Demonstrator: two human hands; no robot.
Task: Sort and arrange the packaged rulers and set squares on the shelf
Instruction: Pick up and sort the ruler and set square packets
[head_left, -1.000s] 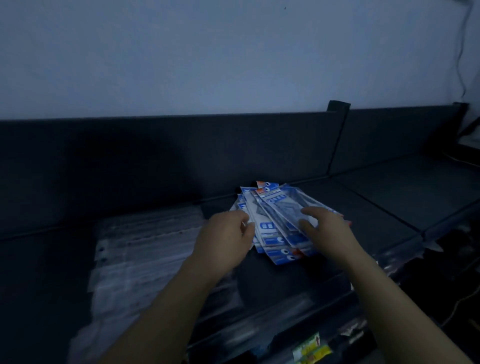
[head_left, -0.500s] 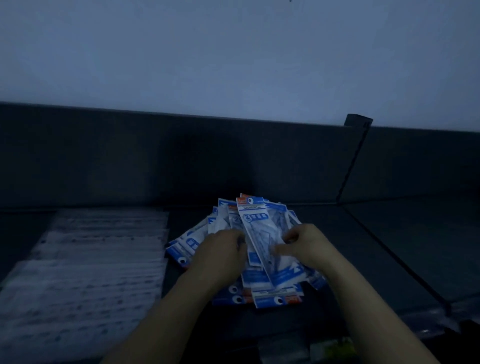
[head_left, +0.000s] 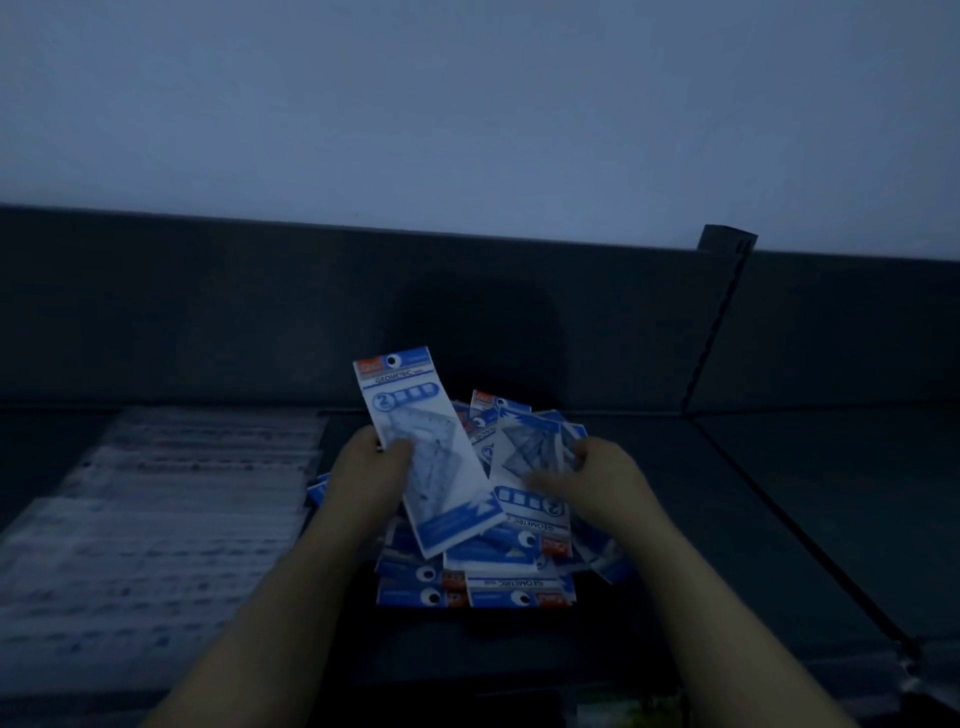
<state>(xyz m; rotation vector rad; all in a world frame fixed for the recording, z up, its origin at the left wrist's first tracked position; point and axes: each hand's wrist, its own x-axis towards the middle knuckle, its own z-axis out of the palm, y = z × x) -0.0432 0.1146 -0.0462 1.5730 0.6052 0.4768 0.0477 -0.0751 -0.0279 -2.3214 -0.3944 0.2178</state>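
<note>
A loose heap of blue-and-white set square packs (head_left: 483, 577) lies on the dark shelf (head_left: 727, 519) in front of me. My left hand (head_left: 369, 473) grips one pack (head_left: 426, 447) by its left edge and holds it lifted and tilted above the heap, its hang-hole end pointing away from me. My right hand (head_left: 587, 483) pinches a second pack (head_left: 530, 478) that is turned the other way round, its label end towards me. Rows of clear packaged rulers (head_left: 156, 519) lie flat on the shelf to the left.
A dark back panel (head_left: 260, 312) runs behind the shelf under a pale wall. A slotted upright post (head_left: 722, 312) and a seam split off another shelf section (head_left: 857, 493) on the right. The scene is dim.
My left hand has lifted one pack up off the heap and my right hand has taken hold of another. The view has shifted slightly left.
</note>
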